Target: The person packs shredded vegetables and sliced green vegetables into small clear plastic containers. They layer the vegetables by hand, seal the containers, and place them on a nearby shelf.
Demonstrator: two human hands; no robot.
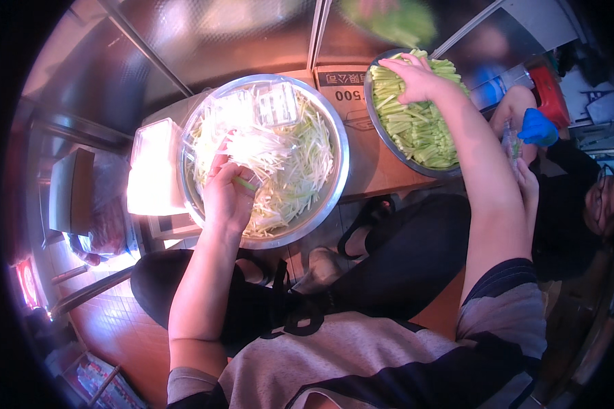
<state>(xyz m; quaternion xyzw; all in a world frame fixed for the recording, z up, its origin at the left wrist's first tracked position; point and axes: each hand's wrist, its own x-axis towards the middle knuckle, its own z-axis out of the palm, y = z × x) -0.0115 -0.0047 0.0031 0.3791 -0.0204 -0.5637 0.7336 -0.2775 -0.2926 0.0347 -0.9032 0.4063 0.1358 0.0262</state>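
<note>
A large round metal bowl [342, 153] holds pale shredded vegetable strips [312, 158]. Over its left part, my left hand [230, 197] grips a clear plastic container [256, 179] filled with white shreds, with a green piece at its near side. More clear plastic containers [276, 105] lie on the shreds at the bowl's far side. To the right stands a second metal bowl [376, 125], heaped with cut green stalks [419, 135]. My right hand [414, 79] rests on or just above these stalks, its fingers spread; whether it touches them is unclear.
Cardboard boxes [360, 179] support the bowls. A brightly lit stack of white containers [156, 179] stands left of the large bowl. Shiny metal panels [256, 41] rise behind. At right, a co-worker with a blue glove [537, 128] holds a clear container [512, 140].
</note>
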